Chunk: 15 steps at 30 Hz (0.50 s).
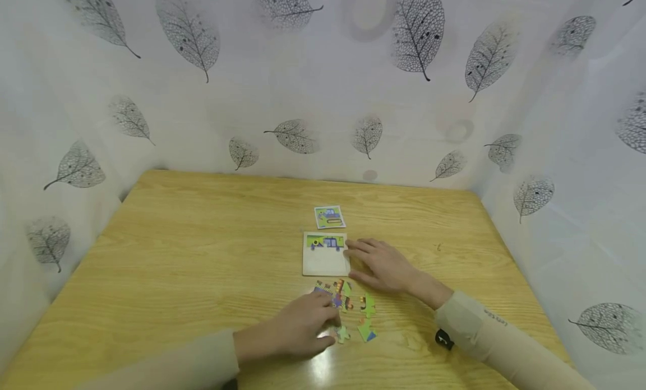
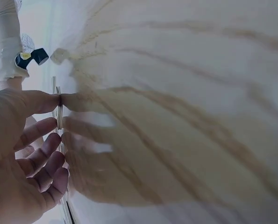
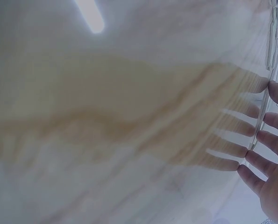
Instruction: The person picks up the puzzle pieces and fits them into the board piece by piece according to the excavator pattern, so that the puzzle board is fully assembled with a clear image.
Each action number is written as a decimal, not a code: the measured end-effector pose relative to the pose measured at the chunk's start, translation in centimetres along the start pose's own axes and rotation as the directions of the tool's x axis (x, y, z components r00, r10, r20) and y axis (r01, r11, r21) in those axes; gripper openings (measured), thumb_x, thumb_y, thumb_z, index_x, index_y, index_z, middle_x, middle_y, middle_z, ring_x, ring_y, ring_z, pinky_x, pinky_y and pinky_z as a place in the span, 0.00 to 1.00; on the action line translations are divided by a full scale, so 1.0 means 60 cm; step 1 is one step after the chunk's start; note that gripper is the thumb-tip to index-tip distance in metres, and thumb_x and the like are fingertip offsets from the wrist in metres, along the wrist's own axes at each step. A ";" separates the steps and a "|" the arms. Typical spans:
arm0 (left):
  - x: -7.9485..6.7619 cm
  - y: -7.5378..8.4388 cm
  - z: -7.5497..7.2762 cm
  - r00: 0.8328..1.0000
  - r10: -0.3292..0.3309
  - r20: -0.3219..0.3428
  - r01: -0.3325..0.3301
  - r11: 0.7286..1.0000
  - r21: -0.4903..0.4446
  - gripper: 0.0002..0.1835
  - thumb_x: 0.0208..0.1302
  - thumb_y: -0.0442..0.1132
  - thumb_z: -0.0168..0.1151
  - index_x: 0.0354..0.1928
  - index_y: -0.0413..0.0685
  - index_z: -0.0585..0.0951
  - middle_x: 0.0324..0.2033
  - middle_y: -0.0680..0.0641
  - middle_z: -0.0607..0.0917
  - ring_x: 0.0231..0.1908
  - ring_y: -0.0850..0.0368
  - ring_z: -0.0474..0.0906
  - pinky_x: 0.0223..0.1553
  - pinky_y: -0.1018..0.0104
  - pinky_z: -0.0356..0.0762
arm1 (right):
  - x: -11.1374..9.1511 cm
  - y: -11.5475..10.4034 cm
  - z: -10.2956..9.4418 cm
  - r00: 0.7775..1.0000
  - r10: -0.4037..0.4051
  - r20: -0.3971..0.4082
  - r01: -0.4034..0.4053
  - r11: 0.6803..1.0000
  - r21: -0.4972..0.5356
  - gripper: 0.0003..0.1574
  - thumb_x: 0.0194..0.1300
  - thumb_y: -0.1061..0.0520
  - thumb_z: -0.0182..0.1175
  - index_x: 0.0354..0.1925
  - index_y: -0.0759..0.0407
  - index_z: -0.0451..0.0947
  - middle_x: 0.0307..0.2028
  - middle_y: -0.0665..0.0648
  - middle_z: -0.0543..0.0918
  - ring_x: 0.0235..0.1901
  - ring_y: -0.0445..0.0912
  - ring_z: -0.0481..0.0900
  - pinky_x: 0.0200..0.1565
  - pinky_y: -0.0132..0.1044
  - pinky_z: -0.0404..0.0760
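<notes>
A square wooden puzzle board [image 1: 324, 264] lies flat, with a strip of fitted pieces [image 1: 325, 242] along its far side showing part of a blue vehicle on green. My right hand [image 1: 386, 267] rests beside the board, its spread fingertips at the right edge; the right wrist view shows these fingers [image 3: 265, 163] nearly straight. My left hand [image 1: 301, 325] is over the loose puzzle pieces [image 1: 369, 306] in front of the board, its fingertips down among them and partly hiding them. Thumb and bent fingers [image 2: 45, 151] stay apart in the left wrist view, by the pieces' thin edges.
Beyond the board lies a small picture card [image 1: 330, 217] of a blue vehicle. A black object [image 1: 444, 339] is at the right sleeve's cuff. The wooden table [image 1: 202, 238] is bordered by pale leaf-print curtains [image 1: 323, 87].
</notes>
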State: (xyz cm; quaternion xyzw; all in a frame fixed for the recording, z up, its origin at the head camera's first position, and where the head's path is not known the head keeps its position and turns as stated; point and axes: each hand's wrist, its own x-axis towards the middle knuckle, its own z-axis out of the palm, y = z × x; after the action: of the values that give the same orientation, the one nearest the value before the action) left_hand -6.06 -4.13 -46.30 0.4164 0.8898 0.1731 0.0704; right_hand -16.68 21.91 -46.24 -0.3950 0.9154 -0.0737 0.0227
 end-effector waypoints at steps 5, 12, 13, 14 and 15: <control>-0.016 -0.005 -0.013 0.999 -0.035 -0.004 0.035 0.999 -0.029 0.14 0.62 0.54 0.73 0.46 0.60 0.87 0.46 0.58 0.85 0.48 0.61 0.77 0.55 0.66 0.81 | 0.000 0.000 0.000 1.000 0.002 0.003 -0.002 1.000 -0.006 0.34 0.77 0.38 0.58 0.72 0.52 0.74 0.76 0.57 0.73 0.73 0.60 0.73 0.72 0.60 0.74; -0.021 -0.003 -0.019 0.998 -0.055 -0.026 0.054 0.998 -0.040 0.13 0.62 0.53 0.74 0.45 0.58 0.86 0.44 0.58 0.84 0.45 0.63 0.76 0.51 0.67 0.79 | 0.000 0.000 0.001 1.000 0.002 0.003 -0.002 1.000 -0.005 0.35 0.77 0.37 0.58 0.73 0.52 0.74 0.76 0.57 0.73 0.74 0.60 0.73 0.73 0.60 0.73; -0.020 -0.004 -0.018 0.998 -0.053 -0.027 0.052 0.998 -0.036 0.13 0.62 0.53 0.74 0.44 0.58 0.86 0.43 0.58 0.84 0.44 0.63 0.75 0.50 0.68 0.79 | 0.000 0.001 0.001 1.000 0.000 0.001 0.000 1.000 -0.005 0.35 0.77 0.38 0.58 0.73 0.52 0.74 0.76 0.57 0.73 0.74 0.60 0.73 0.73 0.60 0.73; -0.020 -0.004 -0.017 0.998 -0.054 -0.027 0.053 0.998 -0.037 0.13 0.62 0.53 0.74 0.44 0.58 0.86 0.43 0.58 0.84 0.44 0.63 0.75 0.50 0.68 0.79 | 0.000 0.001 0.001 1.000 -0.001 0.000 0.001 1.000 -0.005 0.35 0.77 0.38 0.58 0.73 0.52 0.74 0.76 0.57 0.73 0.74 0.60 0.73 0.73 0.60 0.73; -0.019 -0.004 -0.017 0.998 -0.056 -0.026 0.055 0.998 -0.042 0.13 0.61 0.53 0.75 0.44 0.58 0.86 0.43 0.58 0.83 0.44 0.64 0.75 0.50 0.68 0.79 | 0.000 0.001 0.001 1.000 -0.002 -0.002 0.002 1.000 -0.006 0.35 0.77 0.38 0.58 0.73 0.52 0.74 0.76 0.57 0.73 0.74 0.60 0.73 0.73 0.60 0.73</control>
State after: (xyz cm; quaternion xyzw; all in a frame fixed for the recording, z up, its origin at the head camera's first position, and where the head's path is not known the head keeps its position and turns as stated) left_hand -5.79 -5.40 -45.49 0.3877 0.8980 0.1952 0.0716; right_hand -16.71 21.91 -46.30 -0.3959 0.9153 -0.0714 0.0206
